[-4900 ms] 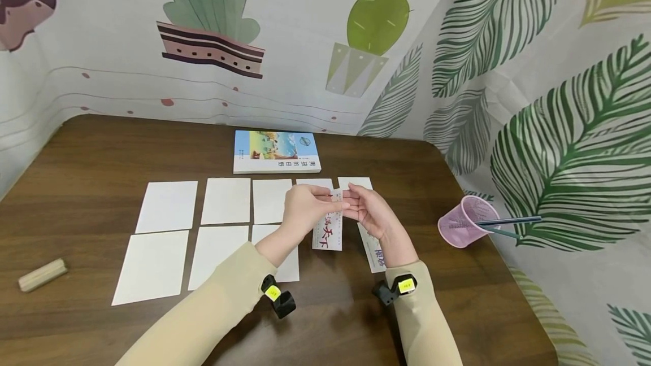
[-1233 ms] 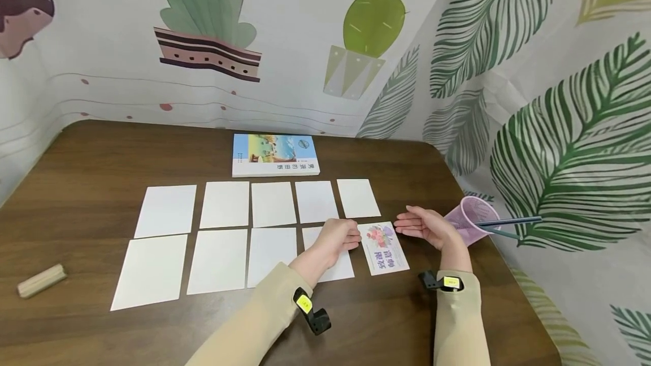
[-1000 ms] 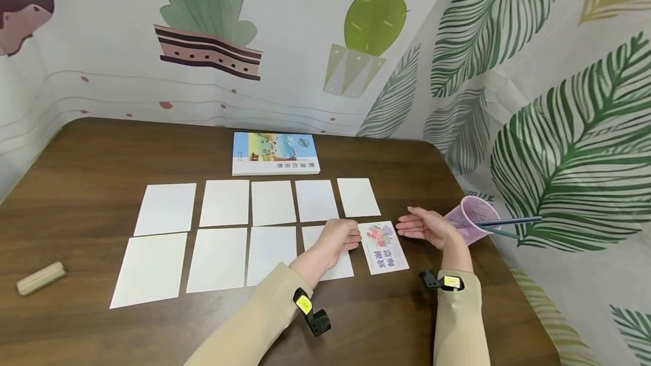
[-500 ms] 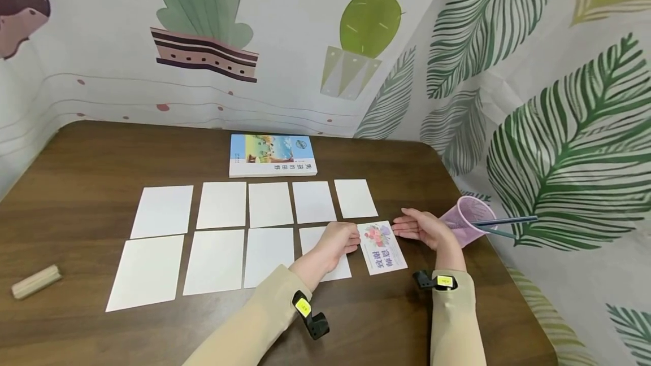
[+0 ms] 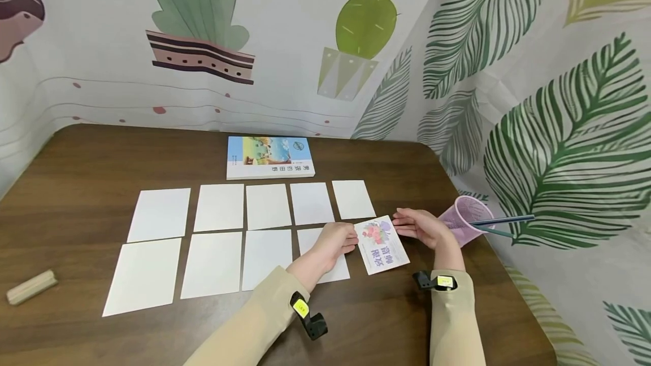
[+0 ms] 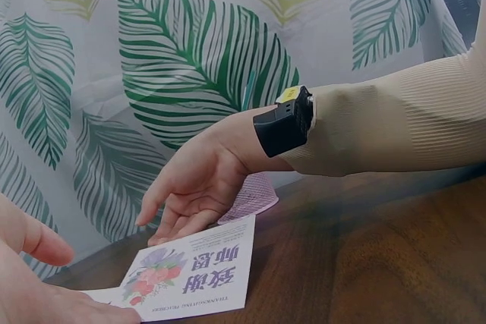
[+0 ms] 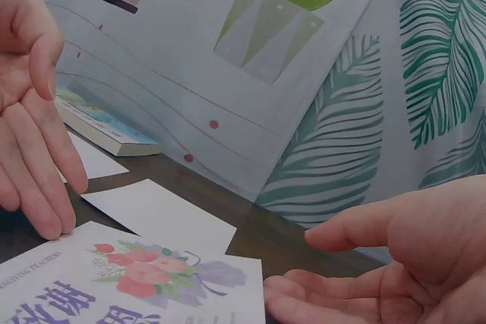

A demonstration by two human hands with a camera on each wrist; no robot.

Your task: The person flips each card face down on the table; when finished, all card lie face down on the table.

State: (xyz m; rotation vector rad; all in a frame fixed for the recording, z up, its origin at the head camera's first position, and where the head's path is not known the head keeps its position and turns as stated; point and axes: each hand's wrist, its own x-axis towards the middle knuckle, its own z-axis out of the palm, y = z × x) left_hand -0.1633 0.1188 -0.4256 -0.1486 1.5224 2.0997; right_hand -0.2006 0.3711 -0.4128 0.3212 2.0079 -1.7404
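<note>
Currently I see, far left on the tabletop (image 5: 86, 157), a small wooden block (image 5: 30, 287) lying alone, well apart from everything else. Next right: nine blank white cards (image 5: 218, 208) laid face down in two rows, five in the far row, four in the near row. A closed book (image 5: 269, 157) sits just behind the far row.

Left hand (image 5: 333, 242) rests on the right end of the near row, over the fourth blank card. Fingers are loosely bent, tips at the left edge of the printed card (image 5: 381, 244); not gripping anything. From the left wrist view the fingertips look to be touching that edge, but I can't tell for sure.

Printed card lies flat on the tabletop, face up, flowers and purple characters showing, slightly rotated. It sits between the two hands, closing out the near row at the right.

Right hand (image 5: 419, 227) is just beside the card's right edge, little-finger side down, fingers straight and relaxed, palm toward the card. Fingertips are at or barely off the far right corner; holding nothing.

Further right, a pink mesh cup (image 5: 465, 219) lies tipped on its side near the tabletop edge, a pen (image 5: 503, 221) sticking out of it.
</note>
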